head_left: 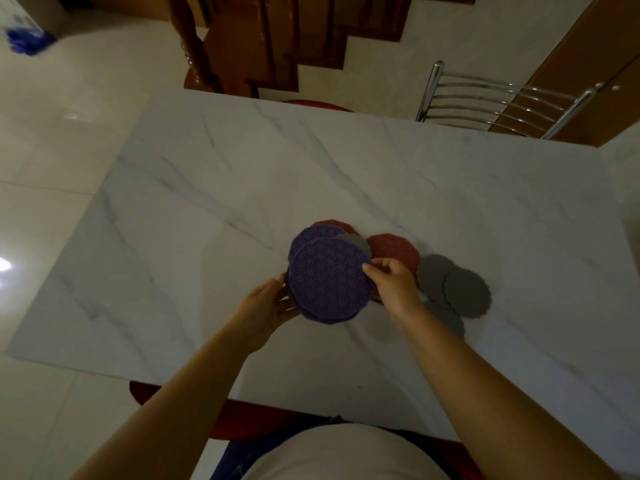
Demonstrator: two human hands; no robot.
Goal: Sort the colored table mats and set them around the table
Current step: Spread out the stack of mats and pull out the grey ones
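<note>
Round patterned mats lie in a loose pile near the middle of the white marble table (242, 174). A small stack of purple mats (329, 278) is held just above the table. My left hand (266, 306) cups the stack's left edge from below. My right hand (394, 282) pinches the right rim of the top purple mat. Behind the stack, a grey mat (355, 241) and a red mat (334, 225) peek out. Another red mat (393, 251) lies to the right. Beside it, several grey mats (464, 292) overlap on the table.
A metal-backed chair (498, 102) stands at the table's far right side. A red seat (311, 103) shows at the far edge, and a wooden staircase (263, 43) rises behind it. A red chair (249, 417) sits under the near edge. Glossy tiled floor lies to the left.
</note>
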